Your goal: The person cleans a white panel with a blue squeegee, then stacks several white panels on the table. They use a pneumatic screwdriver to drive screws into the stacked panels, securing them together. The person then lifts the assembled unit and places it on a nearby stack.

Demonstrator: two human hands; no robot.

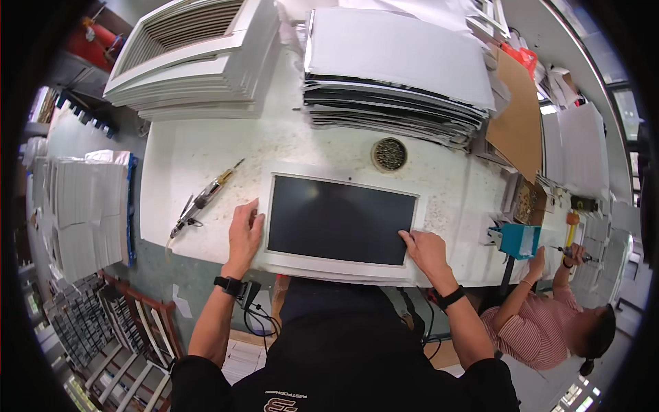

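A dark rectangular panel [336, 220] lies inside a white frame [312, 261] at the near edge of the white table. My left hand [245, 230] is at the frame's left side, its fingers bent and closed against that edge. On the right, my right hand [427, 248] grips the frame's side, with the thumb reaching over onto the panel's right border. The undersides of both hands' fingers are partly hidden. To the left of my left hand lies a powered screwdriver [202, 199], its bit pointing away from me. A round dish of small screws [389, 154] stands beyond the frame.
Stacked white frames [199, 75] stand at the far left, and a tall pile of flat sheets [398, 55] at the back. A teal box [519, 241] sits near the table's right end. Beside it, a co-worker in a striped shirt [535, 326] holds a tool.
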